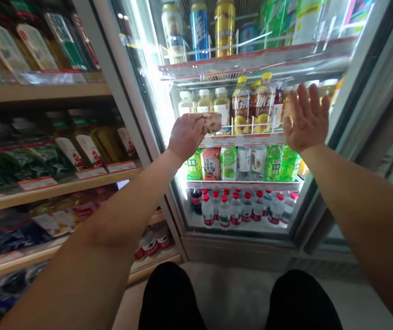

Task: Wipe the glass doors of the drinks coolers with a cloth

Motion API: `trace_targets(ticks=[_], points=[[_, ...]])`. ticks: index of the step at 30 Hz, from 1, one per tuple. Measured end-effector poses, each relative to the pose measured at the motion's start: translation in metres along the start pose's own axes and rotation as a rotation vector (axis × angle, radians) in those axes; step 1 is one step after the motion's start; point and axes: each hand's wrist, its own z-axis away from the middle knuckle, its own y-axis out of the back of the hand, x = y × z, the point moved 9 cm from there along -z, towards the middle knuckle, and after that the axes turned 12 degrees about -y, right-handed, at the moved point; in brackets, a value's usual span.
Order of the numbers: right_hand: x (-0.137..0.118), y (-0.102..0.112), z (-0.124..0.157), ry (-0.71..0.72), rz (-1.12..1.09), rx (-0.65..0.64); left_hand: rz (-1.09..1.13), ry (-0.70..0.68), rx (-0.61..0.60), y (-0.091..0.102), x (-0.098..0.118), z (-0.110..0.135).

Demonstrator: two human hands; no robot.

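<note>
My left hand (187,135) is closed around a small crumpled whitish cloth (212,123) with reddish-brown spots. It is raised in front of the glass door of a lit drinks fridge (237,247), level with a shelf of bottled drinks. Fingers stretched up and spread, my right hand (307,118) faces the same glass with its back toward me and nothing in it. Whether either hand touches the glass is hard to tell. Behind the hands stand yellow-capped iced tea bottles (241,105) and white-capped bottles (204,101).
Cans (199,32) line the upper fridge shelf. Green drink cartons (229,163) and red-capped water bottles (224,211) fill the lower ones. Wooden shelves (38,94) with bottles and packets run along the left. My knees (171,293) are near the fridge base.
</note>
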Motion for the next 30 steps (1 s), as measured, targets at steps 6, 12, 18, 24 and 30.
trace_targets(ticks=[6, 12, 18, 24, 30], points=[[-0.001, 0.002, 0.004, 0.036, -0.019, 0.068, 0.005, -0.095, -0.045, 0.003, -0.002, -0.039], [0.001, 0.004, 0.004, 0.014, -0.071, 0.055, 0.076, -0.054, 0.001, -0.024, 0.027, -0.035], [0.001, 0.002, 0.002, -0.018, -0.079, 0.011, 0.155, -0.311, -0.163, -0.031, 0.059, -0.045], [0.000, 0.004, 0.002, -0.005, -0.040, 0.040, 0.118, -0.283, -0.066, -0.039, 0.053, -0.037], [-0.002, 0.007, 0.003, 0.004, -0.077, 0.022, 0.117, -0.390, -0.059, -0.045, 0.073, -0.055]])
